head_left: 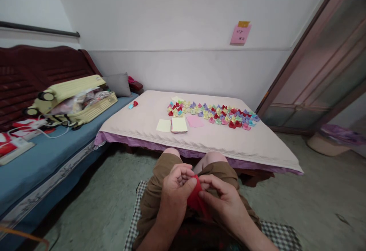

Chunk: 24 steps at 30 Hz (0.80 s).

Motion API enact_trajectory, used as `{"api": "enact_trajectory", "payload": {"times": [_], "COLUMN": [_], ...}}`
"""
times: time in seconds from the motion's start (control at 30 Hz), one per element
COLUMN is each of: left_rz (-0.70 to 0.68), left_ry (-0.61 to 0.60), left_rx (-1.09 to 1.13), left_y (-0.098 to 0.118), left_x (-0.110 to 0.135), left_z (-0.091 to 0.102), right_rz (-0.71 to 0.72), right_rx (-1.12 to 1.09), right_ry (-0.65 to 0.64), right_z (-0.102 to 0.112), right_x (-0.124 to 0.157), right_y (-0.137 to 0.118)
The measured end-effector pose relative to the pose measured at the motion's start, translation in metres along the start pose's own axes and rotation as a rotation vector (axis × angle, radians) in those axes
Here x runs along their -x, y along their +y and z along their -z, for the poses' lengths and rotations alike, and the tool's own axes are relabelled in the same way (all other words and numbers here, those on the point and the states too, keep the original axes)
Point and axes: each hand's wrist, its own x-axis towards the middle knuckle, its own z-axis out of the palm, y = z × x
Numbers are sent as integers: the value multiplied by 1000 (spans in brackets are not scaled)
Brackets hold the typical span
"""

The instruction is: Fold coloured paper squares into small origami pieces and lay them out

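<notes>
Both my hands are over my lap, pinching a red paper piece between them. My left hand has its fingers curled on the paper's left edge. My right hand grips the paper's right side with thumb and fingers. On the low table ahead lie several small folded paper shapes in red, purple, yellow and green, a stack of square paper sheets, a loose yellow sheet and a pink sheet.
Two small folded pieces lie at the table's far left. A blue-covered bed on the left carries an open yellow suitcase, a cable and boxes. A pink note hangs on the wall. A door frame and basin stand right.
</notes>
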Motion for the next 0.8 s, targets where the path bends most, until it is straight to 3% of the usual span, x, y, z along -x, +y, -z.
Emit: {"api": "enact_trajectory", "payload": {"times": [0.2,0.33,0.5,0.63,0.8], "left_rz": [163,205,204,125,-150], "left_ry": [-31,-144,-116,-59,52], "left_rx": [163,153,59,-66,-330], "left_y": [10,7,0,4,5], "left_x": [4,3,0,2,5], "left_z": [-2,1,4,3,-1], "right_rz": [-117,-128,-134,-144,-148], "right_rx": [-300,-373,-394,-381,-306], "right_ry": [-54,-66,-64,-43,12], "right_z": [4,4,4,3,1], "right_x": [1,2,2,2,1], "right_y": [6,6,7,4,4]}}
